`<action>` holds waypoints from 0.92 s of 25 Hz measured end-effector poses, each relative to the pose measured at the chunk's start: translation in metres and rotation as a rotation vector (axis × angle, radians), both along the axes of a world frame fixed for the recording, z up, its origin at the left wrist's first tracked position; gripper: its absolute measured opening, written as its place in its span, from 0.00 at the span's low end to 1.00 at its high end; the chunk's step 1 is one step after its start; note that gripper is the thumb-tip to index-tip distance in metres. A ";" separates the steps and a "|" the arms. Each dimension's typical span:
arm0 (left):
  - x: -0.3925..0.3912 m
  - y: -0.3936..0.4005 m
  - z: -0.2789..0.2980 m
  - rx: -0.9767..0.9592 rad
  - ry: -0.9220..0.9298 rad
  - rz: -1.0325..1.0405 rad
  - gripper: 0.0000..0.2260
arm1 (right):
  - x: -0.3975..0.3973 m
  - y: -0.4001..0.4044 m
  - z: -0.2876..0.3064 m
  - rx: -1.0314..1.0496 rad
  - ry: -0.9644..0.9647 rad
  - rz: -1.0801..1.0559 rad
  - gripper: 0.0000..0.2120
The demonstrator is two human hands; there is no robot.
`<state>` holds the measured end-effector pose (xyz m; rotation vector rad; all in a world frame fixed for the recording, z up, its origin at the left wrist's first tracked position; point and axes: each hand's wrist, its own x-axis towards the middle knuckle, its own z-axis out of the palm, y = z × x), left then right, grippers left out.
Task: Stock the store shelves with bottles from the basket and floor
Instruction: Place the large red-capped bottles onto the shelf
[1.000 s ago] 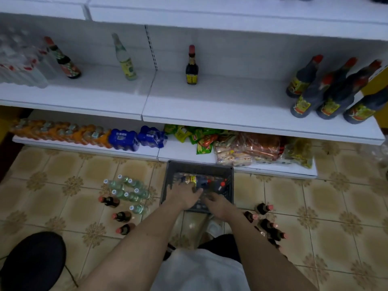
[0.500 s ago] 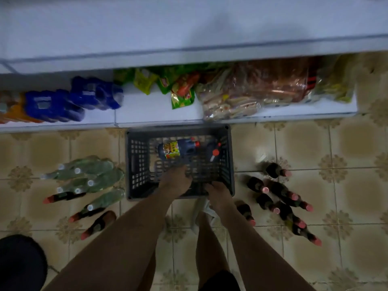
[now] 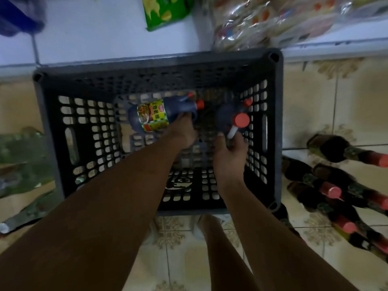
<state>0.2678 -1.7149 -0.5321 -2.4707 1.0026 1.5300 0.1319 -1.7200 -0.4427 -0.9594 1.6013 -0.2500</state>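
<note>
I've dropped much closer over the basket (image 3: 278, 127) now; my right hand (image 3: 230, 150) pinches the upright bottle (image 3: 230, 120) by its handle; my left hand (image 3: 180, 135) grips the labelled bottle (image 3: 155, 117) lying farther left inside.

Dim, bluish indoor light, brightest on the white shelf (image 3: 100, 32) at top, forearms and crate (image 3: 52, 127) interior in deep shadow, motion blur on floor bottles (image 3: 327, 192) at both sides, wide-angle stretching toward edges, soft focus overall
</note>
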 end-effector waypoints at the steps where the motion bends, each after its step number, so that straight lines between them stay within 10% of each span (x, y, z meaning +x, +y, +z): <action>1: 0.000 -0.002 -0.010 0.010 0.009 -0.008 0.24 | 0.003 -0.001 -0.001 -0.012 0.011 -0.027 0.07; 6: 0.002 -0.006 -0.027 -0.145 -0.039 0.056 0.27 | 0.008 -0.006 -0.003 -0.051 0.024 -0.095 0.12; 11: 0.007 -0.007 -0.004 0.135 -0.121 -0.150 0.15 | 0.014 -0.010 0.003 0.027 -0.004 -0.177 0.13; 16: 0.029 0.010 0.053 -0.099 -0.354 -0.262 0.16 | 0.012 -0.025 0.034 0.107 -0.031 -0.204 0.17; 23: 0.091 0.012 0.139 -0.119 0.113 0.101 0.18 | 0.001 -0.020 0.112 0.088 -0.061 -0.119 0.15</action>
